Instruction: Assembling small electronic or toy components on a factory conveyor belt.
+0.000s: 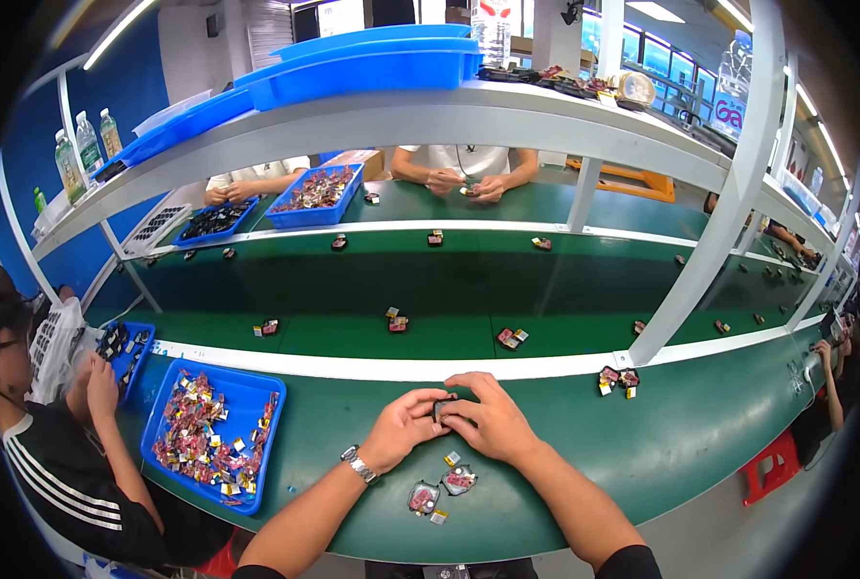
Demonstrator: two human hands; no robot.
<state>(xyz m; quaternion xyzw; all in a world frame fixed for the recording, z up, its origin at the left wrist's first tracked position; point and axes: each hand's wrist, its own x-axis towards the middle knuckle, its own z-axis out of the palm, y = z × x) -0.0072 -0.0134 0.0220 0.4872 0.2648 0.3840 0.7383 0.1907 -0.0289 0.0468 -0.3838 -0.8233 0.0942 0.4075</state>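
Over the green bench my left hand point(403, 425), with a metal watch on its wrist, and my right hand point(494, 421) meet, closed around a small black housing point(441, 409). The fingers cover much of it, so its inside is hard to make out. Nearer to me lie two dark-rimmed housings with red circuit parts inside, a left one point(423, 497) and a right one point(459, 480). Each has a small yellow-and-white piece beside it. Left of my forearm stands a blue tray point(274, 425) with many red circuit boards and yellow-and-white pieces.
A white rail point(382, 367) separates my bench from the green conveyor belt point(353, 280), where several assemblies sit. Two more assemblies point(618, 380) lie by the slanted post point(686, 280). An overhead shelf point(372, 125) carries blue trays. People work at left, opposite and far right.
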